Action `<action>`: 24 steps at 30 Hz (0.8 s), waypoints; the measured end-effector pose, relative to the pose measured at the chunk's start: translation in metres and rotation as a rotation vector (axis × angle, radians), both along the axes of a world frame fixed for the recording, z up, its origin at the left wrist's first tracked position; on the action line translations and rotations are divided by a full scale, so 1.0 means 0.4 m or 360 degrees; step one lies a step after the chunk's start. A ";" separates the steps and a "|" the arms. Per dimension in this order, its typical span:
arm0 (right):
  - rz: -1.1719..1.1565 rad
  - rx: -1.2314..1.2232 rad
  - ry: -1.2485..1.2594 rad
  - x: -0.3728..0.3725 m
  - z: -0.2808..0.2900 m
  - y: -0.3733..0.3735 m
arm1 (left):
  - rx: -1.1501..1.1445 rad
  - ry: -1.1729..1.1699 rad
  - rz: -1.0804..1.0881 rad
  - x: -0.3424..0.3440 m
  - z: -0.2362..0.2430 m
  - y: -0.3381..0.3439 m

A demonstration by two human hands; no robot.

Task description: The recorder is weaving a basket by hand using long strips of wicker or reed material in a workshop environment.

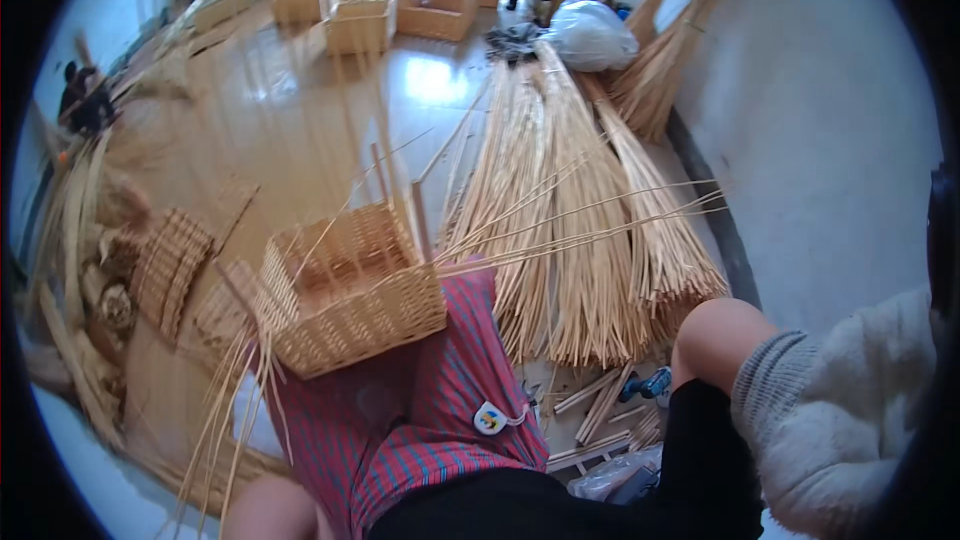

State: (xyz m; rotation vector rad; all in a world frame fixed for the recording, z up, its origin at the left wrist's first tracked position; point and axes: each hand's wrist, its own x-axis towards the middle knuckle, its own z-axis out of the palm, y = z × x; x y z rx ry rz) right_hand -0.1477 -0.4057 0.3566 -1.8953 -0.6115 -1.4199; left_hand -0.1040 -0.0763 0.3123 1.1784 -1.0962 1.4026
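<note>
On my lap, over a red and blue striped apron (400,420), rests a rectangular wicker basket (365,315), tilted, with its opening facing up and away. Long thin rods rise blurred from its far side. Loose weaving strands stick out to the right (590,230) and hang down at the left corner (225,420). My right hand (722,335) is bent down beside my knee below a grey ribbed cuff, apart from the basket; its fingers are hidden. Only part of my left hand (270,512) shows at the lower edge, near the hanging strands, fingers out of sight.
Large bundles of peeled rods (590,270) lie on the floor ahead right, near cut sticks (603,407) and a blue tool (648,384). A woven panel (172,265) lies left. Finished baskets (440,5) and a white bag (592,35) stand far off. Another person (85,102) is far left.
</note>
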 end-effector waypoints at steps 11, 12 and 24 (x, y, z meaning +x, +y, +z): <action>0.0033 0.0005 0.0113 0.029 -0.054 0.001 | 0.0048 0.0004 -0.0118 0.060 -0.044 -0.070; 0.0043 0.0014 0.0147 0.038 -0.060 0.006 | 0.0052 0.0010 -0.0112 0.061 -0.046 -0.071; 0.0447 0.0090 0.0784 0.133 -0.308 0.237 | -0.0044 0.0864 0.0413 -0.085 -0.377 0.117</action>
